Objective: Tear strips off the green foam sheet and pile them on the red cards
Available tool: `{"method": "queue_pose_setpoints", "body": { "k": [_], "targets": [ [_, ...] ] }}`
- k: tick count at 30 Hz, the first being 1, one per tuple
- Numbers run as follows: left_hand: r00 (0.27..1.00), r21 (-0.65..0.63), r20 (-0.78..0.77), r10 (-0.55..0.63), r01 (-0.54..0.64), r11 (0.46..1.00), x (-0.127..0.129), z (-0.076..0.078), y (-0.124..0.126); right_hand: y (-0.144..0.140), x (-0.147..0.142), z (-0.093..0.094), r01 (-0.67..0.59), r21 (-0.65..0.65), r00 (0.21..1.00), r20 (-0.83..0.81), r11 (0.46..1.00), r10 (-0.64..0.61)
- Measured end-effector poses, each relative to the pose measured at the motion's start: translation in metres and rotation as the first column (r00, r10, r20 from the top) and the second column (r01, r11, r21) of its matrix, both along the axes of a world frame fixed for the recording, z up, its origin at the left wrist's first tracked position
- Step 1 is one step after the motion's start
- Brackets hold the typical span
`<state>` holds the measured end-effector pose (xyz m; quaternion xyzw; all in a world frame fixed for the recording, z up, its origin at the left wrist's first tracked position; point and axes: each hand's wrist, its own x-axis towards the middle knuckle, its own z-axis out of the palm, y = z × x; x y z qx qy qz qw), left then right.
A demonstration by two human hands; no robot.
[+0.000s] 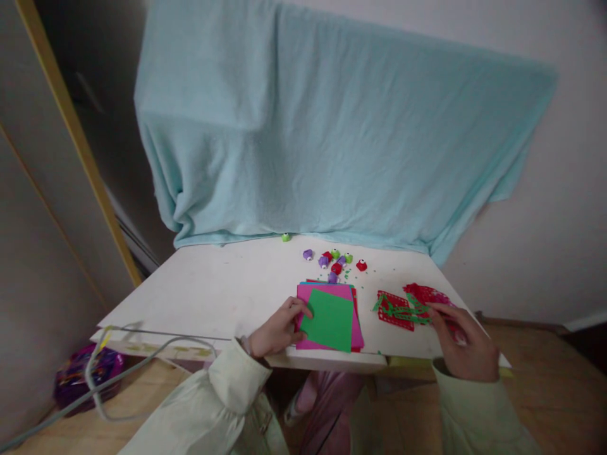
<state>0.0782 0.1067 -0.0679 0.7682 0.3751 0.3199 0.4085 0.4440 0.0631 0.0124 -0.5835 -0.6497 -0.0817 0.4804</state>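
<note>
A green square sheet of paper (329, 319) tops a stack of coloured sheets, with a pink sheet (303, 292) turned askew beneath it. My left hand (277, 327) rests at the left edge of this stack, its thumb and forefinger apart and touching the sheets. At the table's right side, my right hand (467, 344) pinches the end of a green perforated paper strip (403, 311). This strip lies across a red perforated paper piece (389, 298). More red cut-out paper (424, 292) is bunched behind my right fingers, partly hidden by them.
Several small purple, red and green figures with white eyes (336, 268) sit behind the stack among green paper scraps. One green figure (285, 237) stands farther back by the light blue cloth (351, 139). A grey cable (156, 351) loops over the white table's (203, 284) front left edge.
</note>
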Motion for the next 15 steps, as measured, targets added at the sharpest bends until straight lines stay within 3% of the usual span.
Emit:
{"method": "queue_pose_setpoints", "body": {
  "k": [4, 8, 12, 15],
  "targets": [
    [1.000, -0.011, -0.019, -0.002, 0.002, 1.000, -0.001, 0.001, 0.000, 0.000, -0.001, 0.007, 0.025, -0.031, 0.980, -0.196, 0.999, -0.031],
    [1.000, 0.021, -0.009, 0.000, 0.000, 1.000, -0.001, 0.002, 0.000, 0.021, 0.011, -0.010, -0.025, -0.184, 0.943, -0.331, 0.983, -0.038],
    [1.000, 0.051, -0.004, -0.007, 0.007, 0.999, -0.001, 0.000, -0.001, 0.046, 0.030, -0.049, -0.089, -0.256, 0.961, -0.277, 0.963, 0.015],
    [1.000, 0.056, 0.001, -0.006, 0.006, 0.998, -0.001, 0.000, -0.001, 0.050, 0.039, -0.064, 0.040, -0.210, 0.988, -0.135, 0.977, -0.069]
  ]
}}
